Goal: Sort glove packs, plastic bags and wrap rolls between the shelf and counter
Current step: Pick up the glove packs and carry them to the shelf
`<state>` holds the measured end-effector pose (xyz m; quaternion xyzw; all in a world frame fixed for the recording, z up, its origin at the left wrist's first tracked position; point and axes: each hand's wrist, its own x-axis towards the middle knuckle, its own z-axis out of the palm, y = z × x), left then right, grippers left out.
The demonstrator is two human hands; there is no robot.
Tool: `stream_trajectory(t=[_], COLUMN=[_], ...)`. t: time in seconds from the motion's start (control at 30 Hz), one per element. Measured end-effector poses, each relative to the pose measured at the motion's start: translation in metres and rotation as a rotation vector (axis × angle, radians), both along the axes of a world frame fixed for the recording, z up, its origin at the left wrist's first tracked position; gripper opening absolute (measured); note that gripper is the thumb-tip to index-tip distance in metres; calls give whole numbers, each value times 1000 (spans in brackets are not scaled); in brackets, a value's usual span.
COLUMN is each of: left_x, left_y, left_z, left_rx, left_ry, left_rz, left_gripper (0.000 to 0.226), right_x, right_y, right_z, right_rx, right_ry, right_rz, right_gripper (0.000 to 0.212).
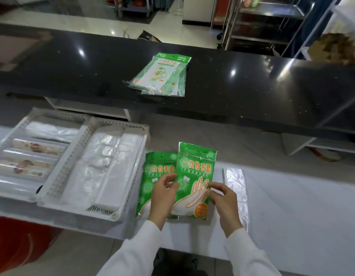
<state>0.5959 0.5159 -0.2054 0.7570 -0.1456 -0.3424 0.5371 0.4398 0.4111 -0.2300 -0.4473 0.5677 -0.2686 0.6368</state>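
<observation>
- Two green glove packs lie on the white shelf directly under the hands, long axes running away from the person; the right pack (196, 176) overlaps the edge of the left pack (152, 180).
- The left hand (162, 194) sits over the seam between the two packs, fingers loosely curled with the tips on the film; it seems to pinch the overlapping edge, though a firm grip cannot be made out.
- The right hand (224, 198) is at the right pack's near right edge, thumb and fingertips drawn together on the film as if pinching it.
- The right pack is the nearer to both hands and, by my reading, the one about to be lifted or squared up.
- Straight ahead of the hands, well beyond them, the dark surface (73, 72) carries a small fanned stack of green-and-white packs (162, 76).
- Just beyond the right hand, a flat clear plastic bag (235, 184) lies on the shelf (292, 206), its long axis also pointing away.
- To the left of the left hand, a white perforated basket (77, 164) holds folded clear plastic bags (105, 166).
- Farther left, a second tray (19, 124) holds wrap rolls (29, 158) lying crosswise, side by side.
</observation>
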Motion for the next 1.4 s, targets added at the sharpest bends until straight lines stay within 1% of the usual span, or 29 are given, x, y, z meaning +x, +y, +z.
stream_trajectory(t=[0.17,0.37,0.5,0.57,0.7,0.8,0.93,1.0,1.23,1.4], left_x=[20,37,44,46,45,42,41,42,46,41], left_y=[17,38,43,43,42,42,41,40,42,39], left_z=[-2,-15,-20,-22,-26,-28,-30,-30,-35,-34], left_rx=[69,196,266,265,269,230,238,229,152,-5], left_ry=[-67,-109,-117,-122,-121,-83,-115,-100,-1,171], left_rz=[74,116,127,128,93,91,81,84,79,88], left_gripper=[27,26,30,32,47,51,53,52,37,27], right_x=[28,61,71,73,78,82,84,83,72,46], right_y=[5,13,18,17,16,17,19,20,25,27], right_z=[-5,-14,-17,-18,-23,-29,-35,-35,-29,-20], right_rx=[2,67,114,123,133,149,149,140,142,62], right_ry=[0,44,59,56,65,61,77,84,78,72], right_rz=[132,273,319,323,330,324,291,264,168,47], right_gripper=[24,20,17,14,15,14,14,14,18,22])
